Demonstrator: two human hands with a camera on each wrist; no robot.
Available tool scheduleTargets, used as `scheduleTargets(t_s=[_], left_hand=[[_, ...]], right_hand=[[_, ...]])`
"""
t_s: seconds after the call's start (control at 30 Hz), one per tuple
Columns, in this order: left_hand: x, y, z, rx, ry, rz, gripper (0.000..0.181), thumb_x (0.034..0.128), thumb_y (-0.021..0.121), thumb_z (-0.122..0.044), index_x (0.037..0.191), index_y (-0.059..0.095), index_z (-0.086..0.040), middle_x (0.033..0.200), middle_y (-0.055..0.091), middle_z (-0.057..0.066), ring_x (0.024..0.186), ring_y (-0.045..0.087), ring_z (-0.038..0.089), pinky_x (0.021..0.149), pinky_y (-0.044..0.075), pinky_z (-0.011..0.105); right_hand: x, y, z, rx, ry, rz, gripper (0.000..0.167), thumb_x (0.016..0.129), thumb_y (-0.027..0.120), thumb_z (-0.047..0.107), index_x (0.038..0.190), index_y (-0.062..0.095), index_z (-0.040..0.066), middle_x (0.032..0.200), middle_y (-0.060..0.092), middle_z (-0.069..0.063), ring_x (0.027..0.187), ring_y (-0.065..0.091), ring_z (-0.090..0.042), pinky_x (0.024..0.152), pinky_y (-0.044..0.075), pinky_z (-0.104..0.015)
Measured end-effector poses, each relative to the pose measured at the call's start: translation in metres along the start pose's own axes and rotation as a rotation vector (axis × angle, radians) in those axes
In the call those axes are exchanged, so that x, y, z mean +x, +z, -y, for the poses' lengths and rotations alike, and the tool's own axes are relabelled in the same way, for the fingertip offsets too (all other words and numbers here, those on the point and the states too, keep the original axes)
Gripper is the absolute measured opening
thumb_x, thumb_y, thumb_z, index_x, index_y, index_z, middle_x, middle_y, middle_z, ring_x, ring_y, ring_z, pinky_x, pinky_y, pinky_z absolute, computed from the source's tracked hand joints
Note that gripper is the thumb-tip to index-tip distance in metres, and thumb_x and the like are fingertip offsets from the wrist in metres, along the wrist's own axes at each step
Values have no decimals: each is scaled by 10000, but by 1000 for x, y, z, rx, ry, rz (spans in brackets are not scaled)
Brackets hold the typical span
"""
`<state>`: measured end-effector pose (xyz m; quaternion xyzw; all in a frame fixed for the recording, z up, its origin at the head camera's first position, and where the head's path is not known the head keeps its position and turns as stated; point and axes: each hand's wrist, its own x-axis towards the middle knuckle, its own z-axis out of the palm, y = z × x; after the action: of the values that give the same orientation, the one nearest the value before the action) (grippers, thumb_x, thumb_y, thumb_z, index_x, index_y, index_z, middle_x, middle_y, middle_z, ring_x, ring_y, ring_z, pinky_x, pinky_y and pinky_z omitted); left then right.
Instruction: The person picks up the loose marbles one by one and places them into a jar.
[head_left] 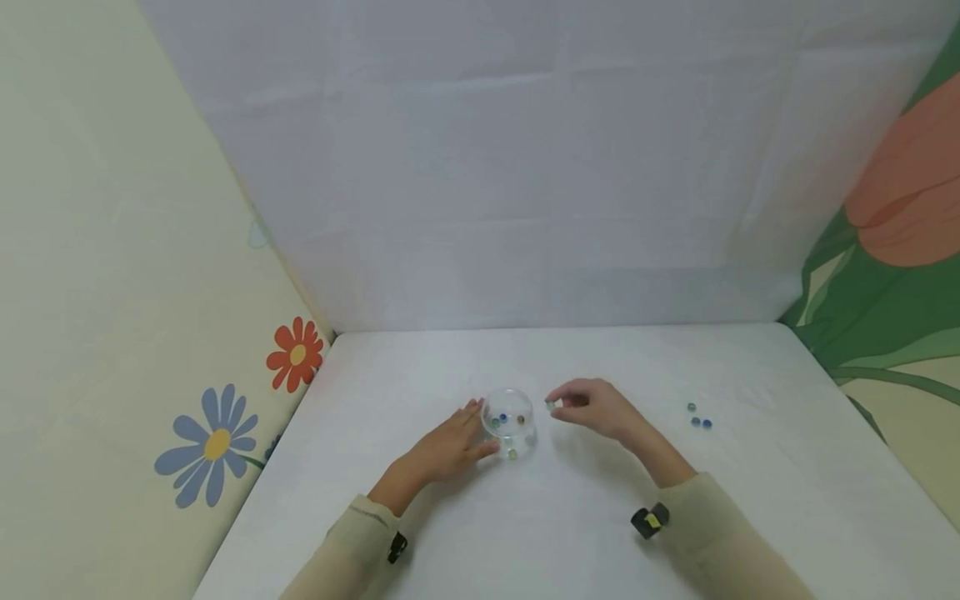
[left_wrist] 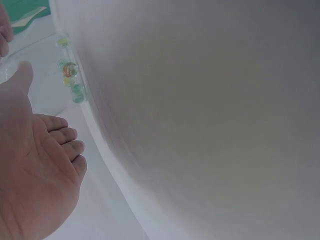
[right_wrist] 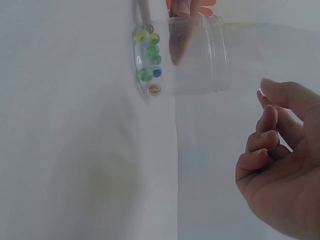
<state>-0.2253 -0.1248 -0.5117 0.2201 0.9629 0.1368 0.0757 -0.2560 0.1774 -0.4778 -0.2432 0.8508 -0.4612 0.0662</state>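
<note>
A clear jar (right_wrist: 195,60) stands upright on the white table with several coloured marbles at its bottom, among them a blue one (right_wrist: 157,72) and an orange one (right_wrist: 154,89). My left hand (head_left: 448,447) rests against the jar's left side, thumb apart from the fingers; its palm (left_wrist: 40,175) shows in the left wrist view. To the right of the jar, my right hand (head_left: 598,408) pinches a pale green marble (head_left: 551,405) between thumb and forefinger. In the right wrist view, that hand (right_wrist: 285,150) is beside the jar's mouth, its other fingers curled.
Right of my right hand, three loose marbles lie on the table (head_left: 585,550): a green one (head_left: 692,407), a bluish one (head_left: 695,422) and a blue one (head_left: 707,423). A white sheet (head_left: 525,167) hangs behind; flower-patterned walls (head_left: 97,333) stand at the sides.
</note>
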Motion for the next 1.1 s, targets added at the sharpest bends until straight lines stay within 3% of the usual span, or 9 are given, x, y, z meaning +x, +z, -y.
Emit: scheduleTargets(t_s=[0.43,1.1], left_hand=[[1,0,0,-33,-6,-6,858,1026,451,-594,1604,206,-8,1673,194,162,1555,158,312,1261,204,477],[1,-2,1,-32,17,2,873,1027,427,-613,1596,212,13,1668,192,190,1553,157,331,1258,206,495]], right_hand=[[15,18,15,25,14,20,231,935,742,196,1149,751,108,886,616,2,826,541,-162,695,489,-254],[28,40,20,49,-9,62,207,925,741,175,1128,759,143,861,608,8,793,539,-151,683,485,-246]])
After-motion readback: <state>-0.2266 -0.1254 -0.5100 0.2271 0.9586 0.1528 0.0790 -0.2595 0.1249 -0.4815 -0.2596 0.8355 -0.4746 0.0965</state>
